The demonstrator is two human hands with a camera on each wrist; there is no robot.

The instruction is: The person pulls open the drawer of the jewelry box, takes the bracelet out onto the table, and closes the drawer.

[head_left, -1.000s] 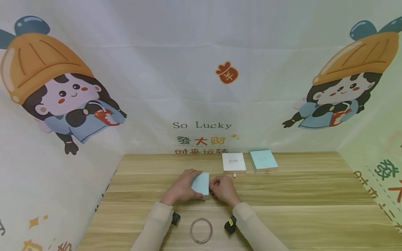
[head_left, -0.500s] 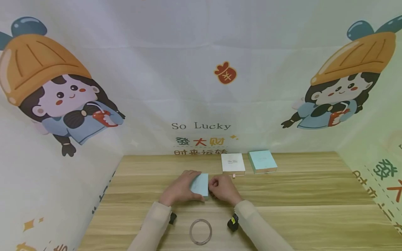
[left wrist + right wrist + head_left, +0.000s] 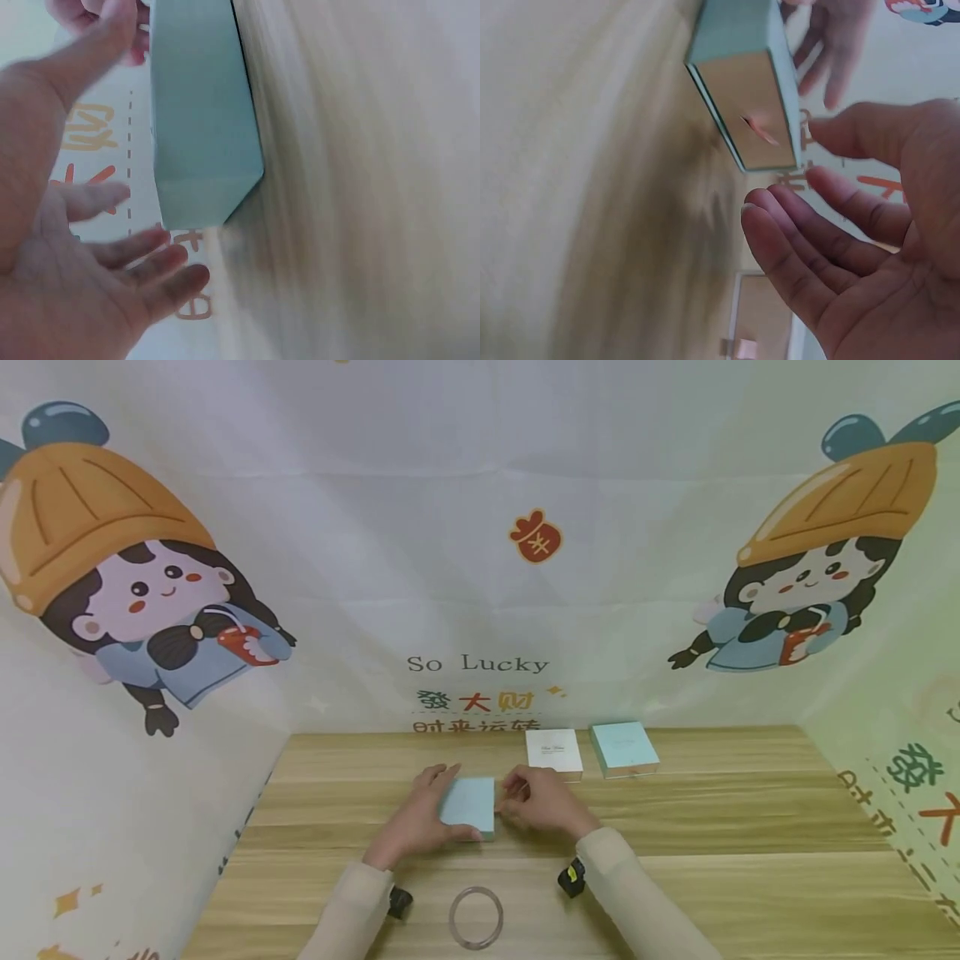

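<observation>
A light blue drawer-style gift box [image 3: 471, 803] lies on the wooden table between the two hands. Its tan end, with a small pink ribbon tab [image 3: 761, 130], faces the right hand. My left hand [image 3: 422, 814] is spread around the left side of the box, thumb by the front edge; in the left wrist view its fingers [image 3: 161, 281] stand apart from the box. Just right of the tab end is my right hand [image 3: 546, 797], fingers loosely bent with nothing between them. A pale translucent bangle [image 3: 452, 920] lies flat nearer the person, between the forearms.
A white box [image 3: 552, 748] with a pink tab stands behind the right hand. Right of it is another light blue box [image 3: 625, 747]. A printed cloth wall [image 3: 360, 610] closes off the back and sides of the table [image 3: 712, 827].
Both hands have loosened and drawn outward from the box, the left to the left, the right to the right. The right fingers have come away from the tab end. The box stays nearly in place.
</observation>
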